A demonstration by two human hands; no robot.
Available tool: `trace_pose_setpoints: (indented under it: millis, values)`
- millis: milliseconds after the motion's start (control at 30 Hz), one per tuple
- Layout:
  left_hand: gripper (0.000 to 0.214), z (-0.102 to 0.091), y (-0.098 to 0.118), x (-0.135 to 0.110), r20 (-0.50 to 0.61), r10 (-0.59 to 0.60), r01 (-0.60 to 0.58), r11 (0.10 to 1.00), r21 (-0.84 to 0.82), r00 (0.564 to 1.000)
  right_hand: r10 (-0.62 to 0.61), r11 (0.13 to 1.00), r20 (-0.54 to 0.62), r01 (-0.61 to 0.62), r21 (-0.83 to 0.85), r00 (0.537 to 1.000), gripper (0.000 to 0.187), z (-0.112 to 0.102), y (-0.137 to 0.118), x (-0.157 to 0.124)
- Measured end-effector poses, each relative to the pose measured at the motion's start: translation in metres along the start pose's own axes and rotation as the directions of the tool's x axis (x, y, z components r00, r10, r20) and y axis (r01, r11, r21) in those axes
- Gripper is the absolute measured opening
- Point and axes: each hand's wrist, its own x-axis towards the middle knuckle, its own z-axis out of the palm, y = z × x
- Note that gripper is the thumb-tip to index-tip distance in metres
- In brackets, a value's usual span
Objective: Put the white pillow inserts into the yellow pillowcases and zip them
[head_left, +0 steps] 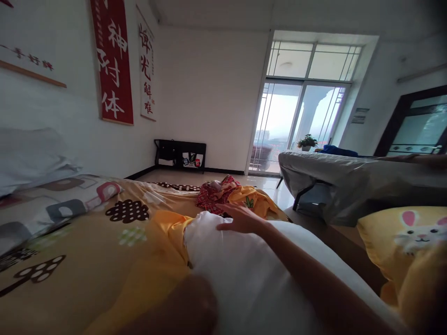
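A white pillow [223,265] lies in front of me. My right hand [242,218] rests across its top near the far end, fingers stretched out and thumb apart. Yellow cloth [171,232], which looks like a pillowcase, lies against the pillow's left edge and runs toward me; how far it covers the pillow I cannot tell. A dark, smeared shape low in the view seems to be my left hand [195,298], beside the pillow and over the yellow cloth. Its fingers cannot be made out.
Beyond the pillow lie a red checked cloth [206,197] and more yellow fabric [260,197] on the patterned bed sheet [87,242]. A yellow rabbit cushion [375,237] is at right. Behind it stands a covered table [314,167] with a potted plant [306,142].
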Motion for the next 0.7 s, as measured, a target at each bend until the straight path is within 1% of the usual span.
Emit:
trace_pose_setpoints:
  millis: [67,100,167,233,300,367,433,467,533,567,600,633,700]
  values:
    - [0.034,-0.002,-0.004,-0.011,0.019,-0.037,0.036,0.998,0.052,0.999,0.008,1.000,0.144,-0.012,0.022,0.989,0.075,0.027,0.003,0.018]
    - [0.031,-0.007,-0.006,-0.016,0.019,-0.069,0.067,0.996,0.051,0.997,0.011,0.999,0.187,-0.019,0.043,0.982,0.072,0.039,0.004,0.023]
    - [0.024,-0.023,-0.010,-0.023,0.002,-0.165,0.165,0.986,0.009,0.986,0.014,0.997,0.212,-0.030,0.071,0.977,0.068,0.057,0.006,0.026]
    - [0.019,-0.042,-0.015,-0.025,-0.019,-0.296,0.295,0.955,-0.035,0.955,0.015,0.995,0.202,-0.035,0.094,0.979,0.065,0.065,0.007,0.023]
    - [0.017,-0.060,-0.026,-0.023,-0.055,-0.421,0.421,0.907,-0.008,0.905,0.017,0.994,0.172,-0.035,0.105,0.985,0.060,0.065,0.005,0.017]
    - [0.012,-0.073,-0.039,-0.019,-0.106,-0.486,0.494,0.866,0.080,0.868,0.035,0.995,0.136,-0.048,0.087,0.990,0.055,0.062,0.000,0.010]
    - [0.016,-0.081,-0.054,-0.013,-0.159,-0.539,0.561,0.812,0.160,0.827,0.066,0.996,0.102,-0.072,0.054,0.993,0.054,0.059,-0.009,0.001]
    - [0.021,-0.084,-0.060,-0.011,-0.186,-0.576,0.604,0.777,0.177,0.796,0.084,0.996,0.084,-0.087,0.036,0.993,0.054,0.057,-0.015,-0.003]
    - [0.029,-0.086,-0.071,-0.008,-0.225,-0.667,0.703,0.693,0.164,0.710,0.110,0.994,0.053,-0.110,-0.005,0.993,0.054,0.053,-0.027,-0.011]
    - [0.032,-0.087,-0.075,-0.007,-0.222,-0.710,0.742,0.654,0.146,0.669,0.117,0.993,0.046,-0.116,-0.030,0.992,0.054,0.051,-0.033,-0.016]
    - [0.033,-0.088,-0.078,-0.006,-0.200,-0.745,0.771,0.623,0.133,0.637,0.123,0.991,0.045,-0.120,-0.059,0.991,0.055,0.048,-0.039,-0.020]
    - [0.036,-0.088,-0.080,-0.005,-0.167,-0.772,0.790,0.599,0.131,0.613,0.124,0.989,0.048,-0.119,-0.092,0.991,0.055,0.045,-0.046,-0.024]
    - [0.041,-0.088,-0.082,-0.005,-0.072,-0.808,0.806,0.568,0.167,0.585,0.113,0.982,0.058,-0.103,-0.158,0.992,0.054,0.038,-0.057,-0.033]
